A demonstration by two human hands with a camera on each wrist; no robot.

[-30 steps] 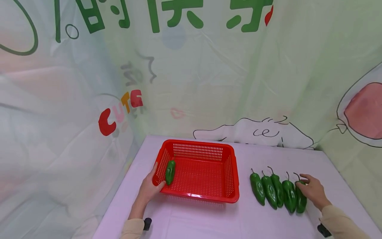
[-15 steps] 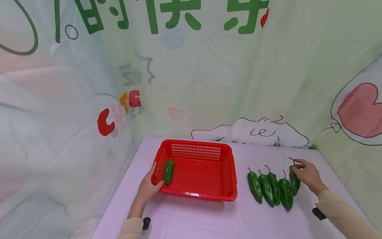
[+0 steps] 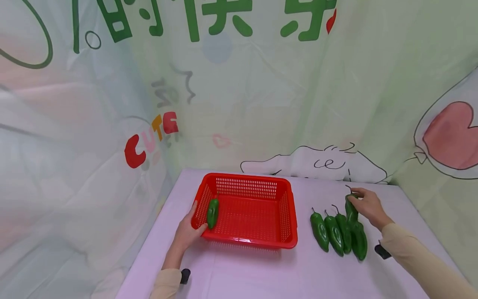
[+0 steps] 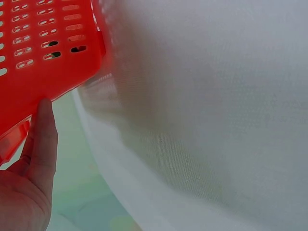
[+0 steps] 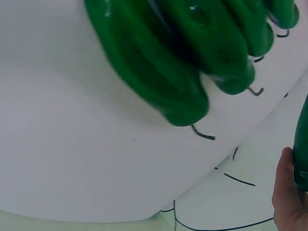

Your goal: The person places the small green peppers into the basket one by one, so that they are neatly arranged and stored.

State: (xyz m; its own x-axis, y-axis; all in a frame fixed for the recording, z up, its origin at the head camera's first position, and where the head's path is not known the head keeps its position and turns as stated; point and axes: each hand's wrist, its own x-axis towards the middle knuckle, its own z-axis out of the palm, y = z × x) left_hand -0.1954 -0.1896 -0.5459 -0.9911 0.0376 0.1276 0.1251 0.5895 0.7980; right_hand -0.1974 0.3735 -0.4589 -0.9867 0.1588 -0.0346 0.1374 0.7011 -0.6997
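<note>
My right hand (image 3: 369, 205) pinches a green pepper (image 3: 351, 212) near its stem end; the pepper hangs tip down over the row on the table. In the right wrist view, the thumb side of that hand shows against the held pepper (image 5: 301, 144). Several green peppers, such as the leftmost one (image 3: 320, 232), lie side by side below, stems pointing away. At the left, my left hand (image 3: 186, 230) grips the near left corner of a red plastic basket (image 3: 242, 241), thumb over the rim. One green pepper (image 3: 213, 214) lies inside along the basket's left wall.
A pale cloth covers the table (image 3: 239, 278). Printed curtains (image 3: 239, 104) enclose it at the back and both sides. The basket stands left of the peppers, with a strip of table between them.
My right hand has lifted the rightmost pepper from the row and moved it left and away, over the others. My left hand keeps its grip on the basket.
</note>
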